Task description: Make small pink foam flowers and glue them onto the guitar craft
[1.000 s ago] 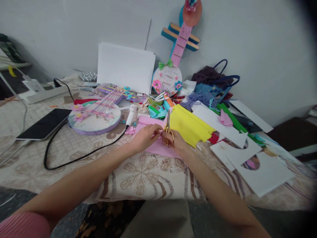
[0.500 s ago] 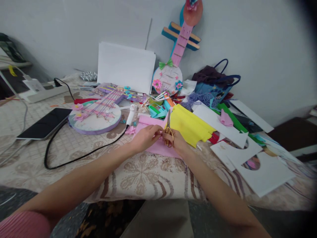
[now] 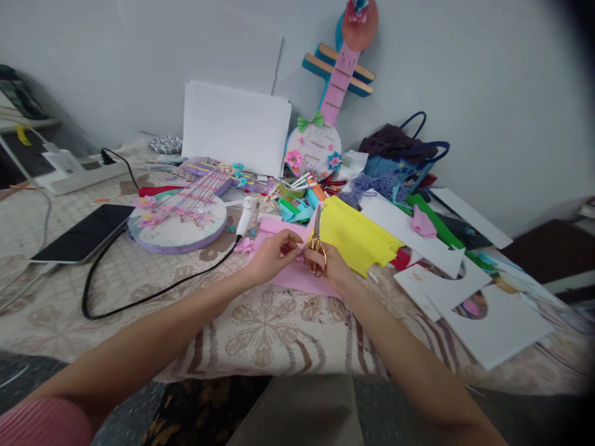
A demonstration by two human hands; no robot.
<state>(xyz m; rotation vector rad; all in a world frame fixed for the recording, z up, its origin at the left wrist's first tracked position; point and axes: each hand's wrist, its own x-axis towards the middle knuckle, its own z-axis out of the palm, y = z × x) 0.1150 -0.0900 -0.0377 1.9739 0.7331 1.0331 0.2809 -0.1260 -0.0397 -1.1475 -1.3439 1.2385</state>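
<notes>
Gold-handled scissors (image 3: 316,244) stand upright in my right hand (image 3: 333,263), blades pointing away from me. The fingers of that hand are closed around the handles. My left hand (image 3: 272,257) is just to the left, thumb and fingers bent together close to the right fingertips. Whatever small thing it pinches is too small to name; a bit of pink shows between the hands. Both hands are over a sheet of pink crepe paper (image 3: 302,282) lying on the patterned tablecloth (image 3: 264,325). A yellow crepe paper sheet (image 3: 356,232) lies beside my right hand.
To the left are a white glue gun (image 3: 245,217) with a black cord, a round decorated instrument model (image 3: 179,220) and a tablet (image 3: 86,232). Cut white boards (image 3: 497,322) lie at the right. Another instrument model (image 3: 316,148) leans on the wall near a blue bag (image 3: 400,170).
My left fingers have lifted and parted slightly from the right fingertips. My right hand keeps the scissors in nearly the same place.
</notes>
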